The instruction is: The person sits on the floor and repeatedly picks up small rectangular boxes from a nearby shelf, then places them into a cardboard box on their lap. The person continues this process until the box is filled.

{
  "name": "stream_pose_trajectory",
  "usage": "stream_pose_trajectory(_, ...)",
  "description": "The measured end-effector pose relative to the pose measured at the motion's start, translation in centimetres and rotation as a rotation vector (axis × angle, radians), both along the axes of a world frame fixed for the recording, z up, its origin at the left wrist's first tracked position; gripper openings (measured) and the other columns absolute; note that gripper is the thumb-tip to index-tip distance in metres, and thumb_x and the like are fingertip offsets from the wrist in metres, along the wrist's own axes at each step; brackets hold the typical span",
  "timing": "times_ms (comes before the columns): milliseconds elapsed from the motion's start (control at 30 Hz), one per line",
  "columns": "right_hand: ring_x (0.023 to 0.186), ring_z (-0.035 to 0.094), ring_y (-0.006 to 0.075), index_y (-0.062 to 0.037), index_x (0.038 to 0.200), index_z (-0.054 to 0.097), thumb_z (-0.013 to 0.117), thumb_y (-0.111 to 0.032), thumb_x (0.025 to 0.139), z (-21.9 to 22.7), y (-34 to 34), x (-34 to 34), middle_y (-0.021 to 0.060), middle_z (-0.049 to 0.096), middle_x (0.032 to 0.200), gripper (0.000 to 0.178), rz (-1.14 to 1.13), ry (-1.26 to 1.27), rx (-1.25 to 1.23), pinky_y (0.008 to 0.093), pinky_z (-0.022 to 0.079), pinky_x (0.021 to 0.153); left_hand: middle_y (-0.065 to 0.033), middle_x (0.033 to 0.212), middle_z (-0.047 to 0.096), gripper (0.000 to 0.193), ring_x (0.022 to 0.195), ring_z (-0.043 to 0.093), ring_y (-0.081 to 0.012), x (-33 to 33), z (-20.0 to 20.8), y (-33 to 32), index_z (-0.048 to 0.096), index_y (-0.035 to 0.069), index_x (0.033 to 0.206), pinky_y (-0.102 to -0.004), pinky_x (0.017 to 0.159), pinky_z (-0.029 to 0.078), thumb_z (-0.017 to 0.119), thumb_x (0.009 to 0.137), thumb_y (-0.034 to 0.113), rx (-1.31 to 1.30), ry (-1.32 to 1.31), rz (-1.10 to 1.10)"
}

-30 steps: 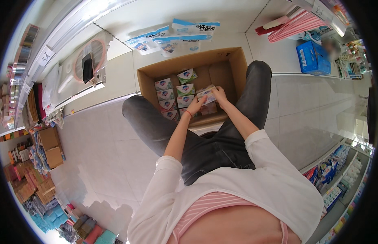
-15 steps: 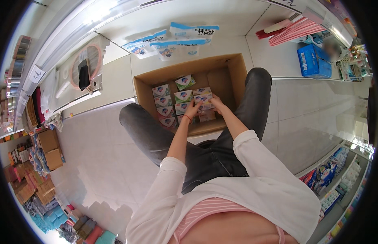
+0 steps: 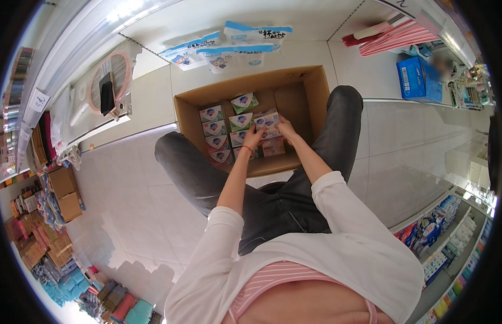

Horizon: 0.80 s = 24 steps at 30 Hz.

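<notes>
An open brown cardboard carton (image 3: 194, 148) stands between my knees, holding several small soap boxes, mostly white with blue, green or pink marks. My left hand (image 3: 253, 138) presses its fingers against the left side of a white-and-purple soap box (image 3: 268, 121). On that box's right side are the closed fingers of my right hand (image 3: 285, 128). A pinkish soap box (image 3: 273, 147) lies nearer to me, below my hands. To the left sit a green-and-white soap box (image 3: 241, 122) and a column of soap boxes (image 3: 213, 128) along the carton's left side. My fingertips are partly hidden.
White-and-blue plastic pouches (image 3: 235, 54) stand on the low shelf beyond the carton. A blue box (image 3: 418, 79) sits at the far right. My legs (image 3: 345, 121) flank the carton. Stacked goods (image 3: 59, 248) line the left, and stocked shelves (image 3: 440, 232) the lower right.
Both hands have shifted slightly away from me with the white-and-purple soap box between them. The pinkish soap box below shows more. The whole view has moved a little.
</notes>
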State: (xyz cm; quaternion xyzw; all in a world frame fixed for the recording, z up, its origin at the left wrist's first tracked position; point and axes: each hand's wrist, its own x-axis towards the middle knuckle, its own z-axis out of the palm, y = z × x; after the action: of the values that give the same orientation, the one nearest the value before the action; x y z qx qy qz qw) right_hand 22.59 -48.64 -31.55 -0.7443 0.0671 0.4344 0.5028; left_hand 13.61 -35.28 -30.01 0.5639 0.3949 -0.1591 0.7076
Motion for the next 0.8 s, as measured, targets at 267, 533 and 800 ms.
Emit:
stream_pose_trajectory(267,0.098,0.052,0.0253,-0.0162,0.137,0.025,0.043,-0.007,0.077,5.2,0.7,0.3,0.0124,0.047,0.120,0.063,-0.103,0.104,0.061,0.0356,0.049,0.067,-0.0169,0.120,0.049,0.075,0.079,0.060,-0.0185,0.3,-1.1,0.2,0.027,0.000,0.133,-0.0282,0.063,0.048,0.059,0.078,0.039,0.188,-0.098,-0.062)
stream_pose_trajectory(533,0.090,0.054,0.0283,-0.0135,0.133,0.029,0.043,-0.018,0.078,-1.0,0.5,-0.7,0.0159,0.048,0.115,0.057,0.094,0.062,-0.200,0.0376,0.051,0.048,-0.0196,0.095,0.061,0.065,0.073,0.062,-0.0229,-1.6,-2.7,-1.6,0.040,-0.002,0.125,-0.0325,0.065,0.047,0.058,0.075,0.036,0.256,-0.044,-0.077)
stream_pose_trajectory(800,0.096,0.054,0.0329,-0.0084,0.131,0.034,0.043,-0.014,0.074,-1.0,0.5,-0.9,0.0165,0.049,0.118,0.058,0.009,-0.155,-0.120,0.0354,0.050,0.059,-0.0215,0.127,0.041,0.075,0.117,0.041,-0.0314,-0.6,-1.5,-1.5,0.027,-0.001,0.132,-0.0361,0.095,0.035,0.059,0.076,0.037,0.434,-0.109,-0.140)
